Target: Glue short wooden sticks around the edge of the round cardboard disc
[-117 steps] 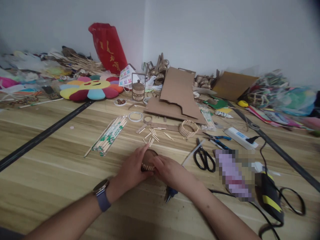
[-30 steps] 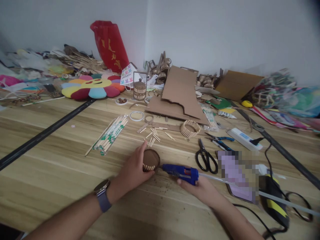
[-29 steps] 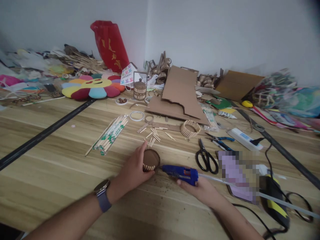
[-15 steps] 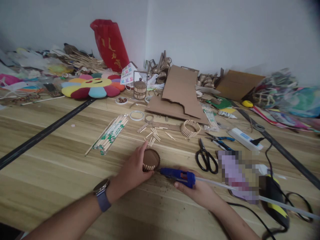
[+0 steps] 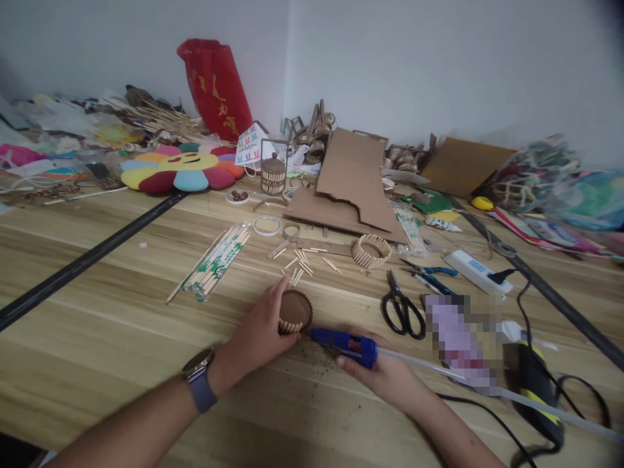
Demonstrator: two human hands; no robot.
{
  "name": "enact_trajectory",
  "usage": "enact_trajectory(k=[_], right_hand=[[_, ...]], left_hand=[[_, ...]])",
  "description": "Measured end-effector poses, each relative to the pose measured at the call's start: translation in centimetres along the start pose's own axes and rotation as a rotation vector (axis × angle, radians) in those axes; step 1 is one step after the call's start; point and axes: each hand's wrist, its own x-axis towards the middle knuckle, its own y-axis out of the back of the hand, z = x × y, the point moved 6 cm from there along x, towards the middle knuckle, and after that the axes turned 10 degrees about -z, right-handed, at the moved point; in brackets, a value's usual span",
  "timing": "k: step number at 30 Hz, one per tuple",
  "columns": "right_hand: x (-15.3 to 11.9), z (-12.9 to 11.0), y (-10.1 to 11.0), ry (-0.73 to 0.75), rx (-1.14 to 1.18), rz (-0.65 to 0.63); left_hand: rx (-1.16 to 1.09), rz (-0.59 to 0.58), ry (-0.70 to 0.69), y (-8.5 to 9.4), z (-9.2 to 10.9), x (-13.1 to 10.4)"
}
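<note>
My left hand [image 5: 260, 320] grips a small round cardboard piece [image 5: 296, 308] by its side, thumb in front and fingers behind. Short wooden sticks line part of its near edge. In my right hand [image 5: 377, 374] is a blue hot glue gun [image 5: 345, 345], its nozzle at the near right edge of the round piece. A long clear glue stick [image 5: 424, 363] trails out of the gun's back to the right. Beyond the round piece lie several short cut sticks [image 5: 303, 261]. A ring of upright sticks [image 5: 371, 251] stands farther to the right.
Black scissors [image 5: 402, 311], blue-handled pliers [image 5: 431, 269] and a white power strip [image 5: 478, 272] lie on the right. Packaged sticks [image 5: 218, 262] are at left. Cardboard sheets [image 5: 351, 175], a flower cushion [image 5: 182, 169] and a small lidded bucket [image 5: 273, 174] stand at the back. A cable runs by my right forearm.
The glue gun and my right hand have shifted slightly left, and the nozzle is a little closer along the round piece's edge. My left hand keeps its hold.
</note>
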Motion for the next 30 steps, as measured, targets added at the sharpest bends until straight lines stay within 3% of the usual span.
enact_trajectory(k=[30], right_hand=[[-0.07,0.43,-0.36,0.008,-0.078,0.003]], left_hand=[[-0.016,-0.02,0.004,-0.11,-0.02,0.02]])
